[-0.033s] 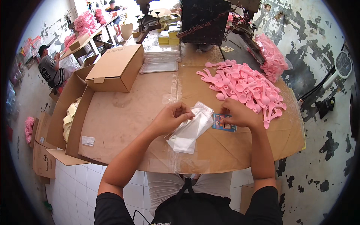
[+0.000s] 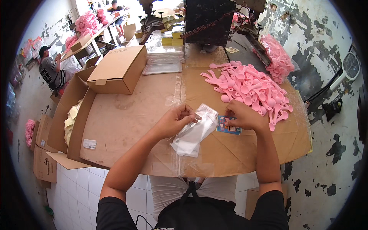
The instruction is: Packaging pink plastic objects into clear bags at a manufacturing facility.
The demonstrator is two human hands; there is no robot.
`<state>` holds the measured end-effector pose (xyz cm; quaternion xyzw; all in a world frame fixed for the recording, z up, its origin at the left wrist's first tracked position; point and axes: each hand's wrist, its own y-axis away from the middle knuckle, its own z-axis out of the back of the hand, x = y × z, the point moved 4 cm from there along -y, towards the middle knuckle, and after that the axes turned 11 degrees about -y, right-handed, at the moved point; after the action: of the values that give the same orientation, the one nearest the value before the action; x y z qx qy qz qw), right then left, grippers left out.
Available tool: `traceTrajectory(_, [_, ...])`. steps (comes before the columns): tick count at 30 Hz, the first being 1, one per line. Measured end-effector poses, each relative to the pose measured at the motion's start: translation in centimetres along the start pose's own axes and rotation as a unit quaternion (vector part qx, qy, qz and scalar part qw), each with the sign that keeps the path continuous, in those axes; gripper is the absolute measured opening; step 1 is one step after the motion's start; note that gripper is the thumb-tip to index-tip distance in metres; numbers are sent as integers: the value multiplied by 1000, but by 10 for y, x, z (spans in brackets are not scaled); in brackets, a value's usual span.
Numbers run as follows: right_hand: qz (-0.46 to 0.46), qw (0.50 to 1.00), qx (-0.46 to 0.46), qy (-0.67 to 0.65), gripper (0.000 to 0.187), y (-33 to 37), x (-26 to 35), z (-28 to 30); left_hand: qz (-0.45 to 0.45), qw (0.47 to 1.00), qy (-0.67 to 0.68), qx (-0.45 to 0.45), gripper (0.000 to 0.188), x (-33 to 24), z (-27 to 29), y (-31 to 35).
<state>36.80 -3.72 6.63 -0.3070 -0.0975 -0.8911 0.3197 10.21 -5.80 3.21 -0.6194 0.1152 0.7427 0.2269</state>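
Pink spoons heap beyond the right hand, thumb on a blue card; left hand, fingers curled, meets clear bags (both grips unclear).

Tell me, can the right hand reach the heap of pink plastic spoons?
Probably yes: the right hand is close beside the heap of pink plastic spoons, with nothing visible between them, though it seems to be touching the small blue rectangular card.

left fingers at clear bags | right fingers on blue card
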Motion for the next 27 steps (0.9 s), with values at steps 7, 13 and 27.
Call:
traceTrajectory(7, [-57, 988, -32, -141, 21, 3, 5, 21, 17, 982, -126, 140, 20, -10, -6, 18])
traceTrajectory(13, [19, 956, -119, -268, 21, -2, 16, 12, -79, 982, -101, 137, 17, -21, -5, 15])
traceTrajectory(27, [75, 929, -201, -303, 18, -11, 49, -4, 109, 993, -39, 25, 30, -23, -9, 15])
